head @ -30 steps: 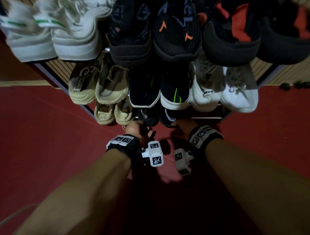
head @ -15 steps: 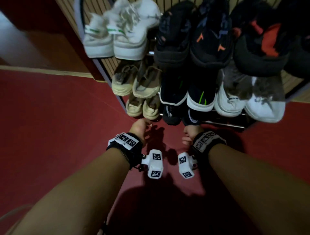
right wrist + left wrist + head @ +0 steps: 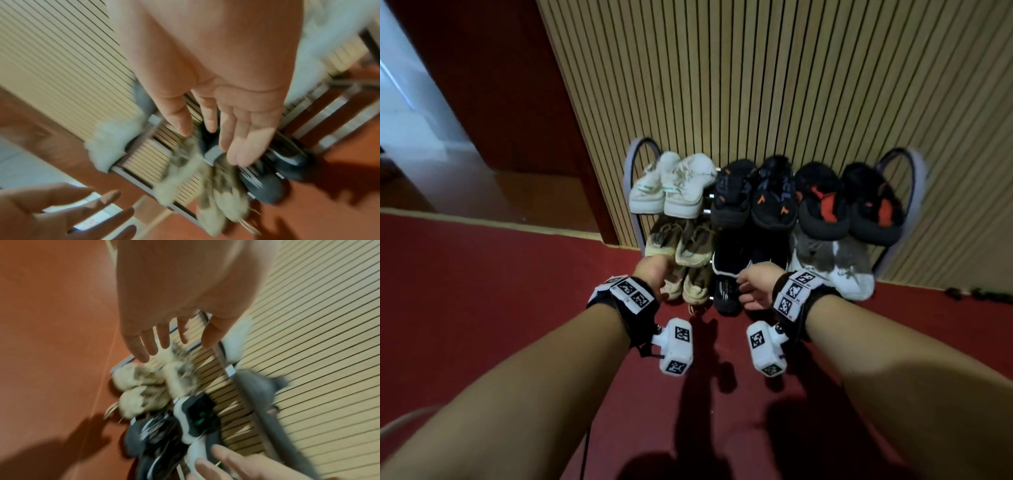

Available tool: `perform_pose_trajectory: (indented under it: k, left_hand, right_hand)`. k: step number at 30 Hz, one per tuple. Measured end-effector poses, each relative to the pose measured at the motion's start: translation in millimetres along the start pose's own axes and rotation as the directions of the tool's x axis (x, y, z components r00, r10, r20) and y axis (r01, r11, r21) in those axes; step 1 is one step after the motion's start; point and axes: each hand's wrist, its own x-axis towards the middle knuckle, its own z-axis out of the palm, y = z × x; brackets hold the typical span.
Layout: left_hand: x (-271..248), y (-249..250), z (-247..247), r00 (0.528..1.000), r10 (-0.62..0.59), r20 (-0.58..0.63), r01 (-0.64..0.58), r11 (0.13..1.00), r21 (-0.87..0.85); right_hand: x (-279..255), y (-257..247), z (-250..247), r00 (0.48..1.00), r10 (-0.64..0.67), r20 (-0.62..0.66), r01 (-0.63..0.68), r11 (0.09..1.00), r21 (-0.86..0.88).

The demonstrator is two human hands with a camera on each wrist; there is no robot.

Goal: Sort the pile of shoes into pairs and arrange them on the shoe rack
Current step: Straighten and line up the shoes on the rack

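Note:
The shoe rack (image 3: 914, 178) stands against the slatted wall with pairs on its tiers. On top sit white sneakers (image 3: 674, 188), black shoes with orange marks (image 3: 755, 195) and black-and-red shoes (image 3: 849, 204). Below are beige shoes (image 3: 681, 240), black shoes with white soles (image 3: 729, 265) and white sneakers (image 3: 835, 267). The lowest tier holds beige shoes (image 3: 690, 286) and black shoes (image 3: 724, 294). My left hand (image 3: 654, 272) hovers in front of the beige pairs, fingers (image 3: 162, 339) straight and empty. My right hand (image 3: 755, 287) is by the black shoes, fingers (image 3: 244, 146) straight, holding nothing.
Red carpet (image 3: 482, 291) covers the floor in front of the rack. A slatted wooden wall (image 3: 756, 85) is behind it. A dark red door frame (image 3: 493, 85) and a lit doorway (image 3: 410, 113) lie to the left. Small dark items (image 3: 962, 293) lie by the wall at right.
Both hands have drawn back from the black shoes on the lowest tier and now hold nothing. My head has risen and backed away, so the whole rack shows.

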Motion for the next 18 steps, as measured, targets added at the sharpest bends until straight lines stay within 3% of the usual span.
perform_pose_trajectory:
  k: [5,11,18]
  left_hand:
    - [-55,44,-32,0.987,0.159,-0.022,-0.158,0.986,0.045]
    - [-89,72,-54,0.954,0.296,-0.041,-0.295,0.955,0.028]
    - [-83,74,-51,0.927,0.368,-0.072,-0.360,0.927,0.101]
  right_hand:
    - [-72,-55,4,0.990,-0.144,0.000,0.143,0.982,-0.120]
    - [-135,-92,23,0.963,-0.265,0.051,0.269,0.953,-0.139]
    - [-128,-94,31,0.935,-0.352,0.042,0.354,0.930,-0.103]
